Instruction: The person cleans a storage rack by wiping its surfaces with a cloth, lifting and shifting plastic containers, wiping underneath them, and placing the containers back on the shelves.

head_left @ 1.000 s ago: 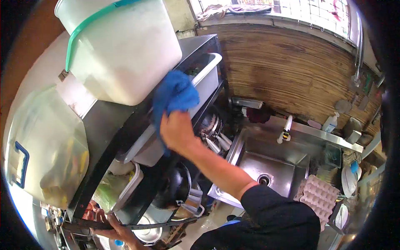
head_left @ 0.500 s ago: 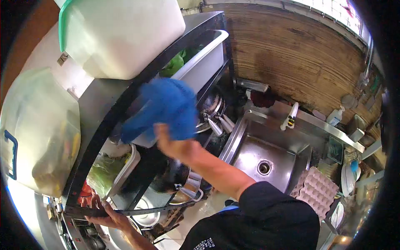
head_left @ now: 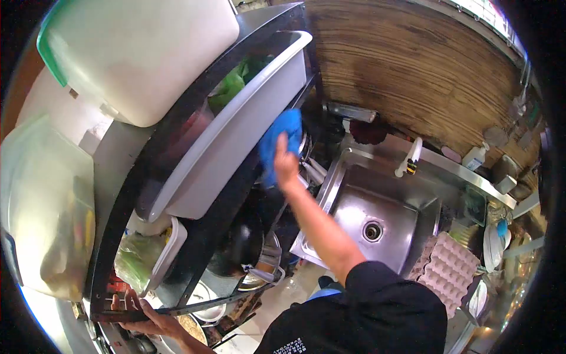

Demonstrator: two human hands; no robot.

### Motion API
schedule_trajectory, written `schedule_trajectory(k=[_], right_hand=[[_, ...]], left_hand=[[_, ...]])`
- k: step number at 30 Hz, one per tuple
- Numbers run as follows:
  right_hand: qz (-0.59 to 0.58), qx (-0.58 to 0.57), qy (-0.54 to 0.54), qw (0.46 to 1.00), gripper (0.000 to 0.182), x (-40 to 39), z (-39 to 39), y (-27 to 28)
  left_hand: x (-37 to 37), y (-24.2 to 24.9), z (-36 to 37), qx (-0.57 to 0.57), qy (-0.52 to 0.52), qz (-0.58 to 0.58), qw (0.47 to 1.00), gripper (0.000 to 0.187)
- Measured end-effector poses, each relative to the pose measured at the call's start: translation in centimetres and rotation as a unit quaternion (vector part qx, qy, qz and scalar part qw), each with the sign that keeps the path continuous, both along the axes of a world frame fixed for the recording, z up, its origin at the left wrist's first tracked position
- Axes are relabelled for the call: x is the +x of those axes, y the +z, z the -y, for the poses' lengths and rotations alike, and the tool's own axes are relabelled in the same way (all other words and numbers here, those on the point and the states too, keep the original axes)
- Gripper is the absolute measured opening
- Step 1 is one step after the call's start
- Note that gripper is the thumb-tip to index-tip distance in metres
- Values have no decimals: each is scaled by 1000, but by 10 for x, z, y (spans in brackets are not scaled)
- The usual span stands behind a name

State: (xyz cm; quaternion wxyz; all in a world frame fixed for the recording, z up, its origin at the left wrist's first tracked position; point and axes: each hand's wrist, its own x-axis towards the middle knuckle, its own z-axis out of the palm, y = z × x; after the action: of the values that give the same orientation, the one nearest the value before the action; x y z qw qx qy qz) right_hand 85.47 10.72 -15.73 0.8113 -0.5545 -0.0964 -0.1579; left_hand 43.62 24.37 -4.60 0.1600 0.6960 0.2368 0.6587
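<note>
A blue cloth [head_left: 280, 138] is in my right hand [head_left: 285, 162], which presses it near the edge of the dark shelf, beside a long white tub [head_left: 236, 133]. Green leaves [head_left: 231, 85] show inside that tub. At the lower left, my left hand [head_left: 143, 314] grips the bottom edge of the shelf rack [head_left: 183, 308], fingers wrapped round it. Just above it stands a smaller white tub [head_left: 172, 253] with a plastic bag of greens [head_left: 137, 259].
Large plastic bins [head_left: 141, 53] stand on top of the rack. Pots [head_left: 239, 245] sit on the level below. To the right are a steel sink [head_left: 377, 206] with a faucet [head_left: 411, 158], egg trays [head_left: 446, 272], a pump bottle [head_left: 475, 156] and dishes [head_left: 494, 248].
My right hand has moved right with the blue cloth, away from the front of the white tub, which now shows fully. The view has shifted slightly. My left hand still holds the rack.
</note>
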Motion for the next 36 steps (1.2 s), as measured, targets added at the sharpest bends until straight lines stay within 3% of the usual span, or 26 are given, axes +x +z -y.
schedule_trajectory(k=[1, 2, 5, 9, 13, 16, 17, 19, 22, 24, 26, 29, 30, 34, 36], right_hand=[[-40, 31, 16, 999, 48, 47, 5, -7], [14, 27, -30, 999, 51, 81, 17, 2], [21, -97, -74, 992, 59, 166, 54, 6], [-11, -146, -68, 987, 57, 173, 56, 7], [202, -53, -93, 973, 40, 29, 8, 10], [159, -93, 24, 983, 35, -130, -24, -20], [218, -157, 78, 960, 34, -174, -39, -58], [329, -253, 139, 899, 33, -257, -46, -77], [418, -157, 236, 863, 33, -314, -50, -15], [445, -173, 271, 836, 31, -319, -62, 0], [472, -284, 326, 769, 30, -288, -60, 0], [275, -301, 94, 908, 24, -243, -39, -33], [223, -279, 48, 933, 25, -229, -37, -32], [184, -249, -109, 945, 33, -238, -53, -35], [147, -304, -61, 939, 42, -310, -56, -23]], left_hand=[[0, 1, 2, -1, 1, -4, 1000, 63], [1, 3, 5, -1, 2, -8, 1000, 65], [3, 5, 2, 30, -8, -13, 999, 68], [4, 5, 6, 14, 8, -13, 1000, 70], [11, 7, 12, -5, -6, 20, 1000, 63], [15, 14, 17, -2, -45, 20, 999, 63], [15, 15, 20, -21, -54, 32, 998, 63], [10, 15, 18, -31, -71, 39, 996, 64], [-1, 11, 9, -17, -125, 41, 991, 65], [-13, 7, 3, -7, -174, 50, 984, 68], [-40, 7, 4, -47, -165, 13, 985, 74], [-97, -7, -6, 0, -134, 2, 991, 61], [-117, -17, -6, -21, -131, -7, 991, 59], [-181, -63, -4, -106, -141, -39, 984, 49], [-196, -85, 0, -127, -129, -66, 981, 40]])
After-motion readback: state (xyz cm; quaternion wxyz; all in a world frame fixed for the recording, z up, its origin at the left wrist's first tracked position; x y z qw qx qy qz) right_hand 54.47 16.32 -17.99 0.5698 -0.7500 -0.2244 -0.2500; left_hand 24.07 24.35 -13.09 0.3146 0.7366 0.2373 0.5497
